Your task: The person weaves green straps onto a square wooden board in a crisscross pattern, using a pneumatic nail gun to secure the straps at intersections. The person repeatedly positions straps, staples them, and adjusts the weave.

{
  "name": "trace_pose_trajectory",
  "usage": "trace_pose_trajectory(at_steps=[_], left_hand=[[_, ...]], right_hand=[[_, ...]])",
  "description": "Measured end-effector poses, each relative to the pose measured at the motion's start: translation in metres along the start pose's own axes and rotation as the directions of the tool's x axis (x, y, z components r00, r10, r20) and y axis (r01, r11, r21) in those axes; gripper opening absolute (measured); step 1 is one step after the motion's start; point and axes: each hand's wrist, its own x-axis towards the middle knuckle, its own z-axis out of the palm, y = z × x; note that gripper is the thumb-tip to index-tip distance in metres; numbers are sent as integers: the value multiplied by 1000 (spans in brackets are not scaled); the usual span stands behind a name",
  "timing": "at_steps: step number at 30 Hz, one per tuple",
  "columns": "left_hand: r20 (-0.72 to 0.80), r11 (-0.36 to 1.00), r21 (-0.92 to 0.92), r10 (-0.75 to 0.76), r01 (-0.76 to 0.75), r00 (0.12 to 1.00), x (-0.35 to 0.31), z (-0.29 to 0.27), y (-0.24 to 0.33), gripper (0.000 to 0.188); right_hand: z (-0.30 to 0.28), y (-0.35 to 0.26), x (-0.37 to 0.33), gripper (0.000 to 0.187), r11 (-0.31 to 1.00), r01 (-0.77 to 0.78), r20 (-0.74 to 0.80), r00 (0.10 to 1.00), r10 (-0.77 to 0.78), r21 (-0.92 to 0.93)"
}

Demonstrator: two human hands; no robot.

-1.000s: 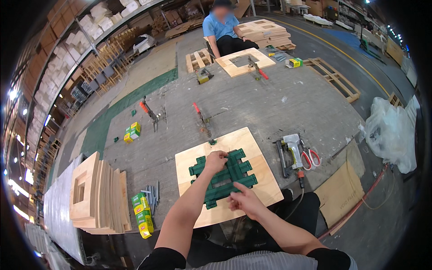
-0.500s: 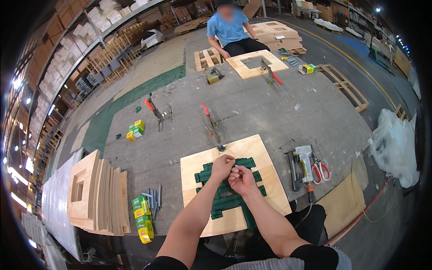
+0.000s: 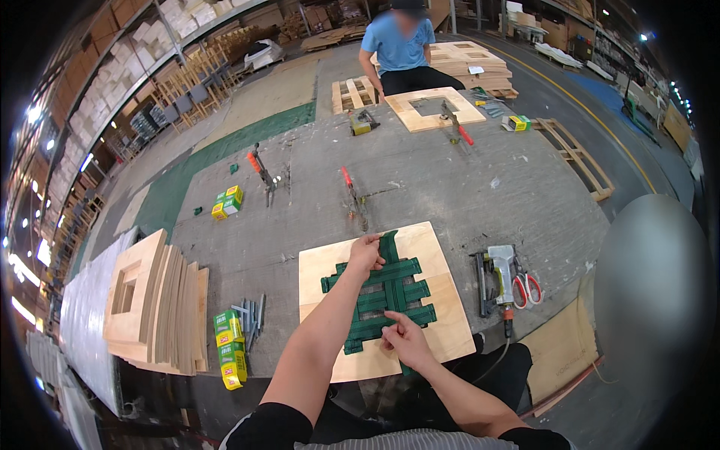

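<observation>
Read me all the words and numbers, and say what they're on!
Near green-and-yellow cartons: printing, but I won't copy it.
Carton cluster and far carton: too small.
Cardboard sheet: lettering too faint.
White paper on board stack: too small to tell.
Green webbing: none visible.

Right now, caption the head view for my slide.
Left hand and right hand at green straps crossing a wooden frame.

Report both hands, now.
Left hand: curled at the green strap; firm grip cannot be told.
Right hand: partly open over the green webbing, holding nothing visible.
</observation>
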Motion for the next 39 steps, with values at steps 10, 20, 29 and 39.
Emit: trace_pose_trajectory(at_steps=[10,20,29,39], left_hand=[[-133,799,525,416,-292,899,-10,5,-27,27],[-165,882,463,188,-92,968,-34,8,-21,25],[-53,1000,30,5,-3,999,-29,-6,-21,20],[6,999,10,-51,50,999,-30,-12,-19,19]], right_hand=[[-6,14,-46,43,992,25,61,998,-18,-126],[-16,19,-64,37,992,-15,12,1000,17,-122],[-47,-49,74,17,898,227,-128,948,-293,-376],[-49,-58,166,21,594,250,-41,901,-433,-765]])
